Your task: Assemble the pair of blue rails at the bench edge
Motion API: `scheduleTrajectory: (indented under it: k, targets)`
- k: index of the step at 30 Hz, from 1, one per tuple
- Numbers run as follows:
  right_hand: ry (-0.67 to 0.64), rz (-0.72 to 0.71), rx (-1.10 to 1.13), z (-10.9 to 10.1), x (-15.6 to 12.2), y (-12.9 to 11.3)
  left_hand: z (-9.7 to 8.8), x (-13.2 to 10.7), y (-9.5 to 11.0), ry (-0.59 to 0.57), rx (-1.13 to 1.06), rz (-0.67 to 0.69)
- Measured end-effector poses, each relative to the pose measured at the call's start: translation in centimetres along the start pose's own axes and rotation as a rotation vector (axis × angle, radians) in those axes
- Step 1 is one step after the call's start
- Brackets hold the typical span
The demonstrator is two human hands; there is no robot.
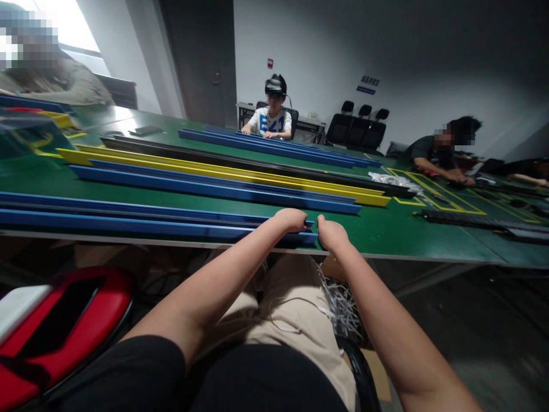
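Along the near table edge lies a long blue channel strip (171, 227), its right end close to my hands. My left hand (291, 220) is closed over that end, fingers curled; a small dark bit shows at its fingertips, too small to name. Just right of the strip's end, my right hand (333, 233) is closed in a pinch, and what it holds, if anything, is hidden. The two hands face each other with a narrow gap between. Behind them rests a second blue channel strip (214, 190), then a yellow one (240, 174) and a black one (257, 164).
More blue strips (274, 150) lie across the green table (407, 234), before a person (274, 114) seated opposite. Clear plastic bags (394, 182) and a black strip (463, 220) are on the right. A red stool (98, 303) stands at lower left. Other people work at both sides.
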State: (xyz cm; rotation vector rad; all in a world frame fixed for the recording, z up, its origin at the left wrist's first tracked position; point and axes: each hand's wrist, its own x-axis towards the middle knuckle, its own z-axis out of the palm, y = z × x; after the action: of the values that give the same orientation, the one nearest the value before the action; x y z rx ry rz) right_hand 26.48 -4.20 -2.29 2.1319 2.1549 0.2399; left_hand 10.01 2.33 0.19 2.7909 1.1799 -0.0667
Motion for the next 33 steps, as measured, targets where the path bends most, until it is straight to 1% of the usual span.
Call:
scheduleTrajectory:
  k: [3, 7, 11, 16, 19, 24, 28, 31, 33]
  targets:
    - [0.016, 0.072, 0.032, 0.5, 0.5, 0.8, 0.0, 0.1, 0.0, -0.002, -0.001, -0.001]
    - [0.146, 0.129, 0.104, 1.4, 0.5, 1.2, 0.1, 0.3, 0.1, 0.0, -0.018, -0.01]
    - [0.25, 0.112, 0.112, 1.7, 0.3, 1.1, 0.0, 0.3, 0.1, -0.002, -0.029, -0.036]
    - [0.352, 0.155, 0.128, 1.7, 0.1, 1.1, -0.1, 0.3, 0.4, -0.005, -0.02, -0.074]
    - [0.41, 0.15, 0.152, 1.9, -0.1, 1.1, -0.2, 0.7, 0.7, -0.018, -0.007, -0.09]
    - [0.466, 0.126, 0.223, 1.8, -0.5, 1.3, -0.2, 1.4, 1.3, -0.048, -0.002, -0.12]
    - [0.466, 0.066, 0.391, 1.7, -0.8, 1.9, -0.1, 1.4, 1.3, -0.037, -0.017, -0.144]
    - [0.471, 0.016, 0.641, 1.5, -0.9, 1.9, -0.1, 1.4, 1.3, -0.031, -0.028, -0.155]
    - [0.474, -0.007, 0.797, 1.0, -1.1, 1.2, -0.1, 1.4, 1.3, -0.036, -0.033, -0.149]
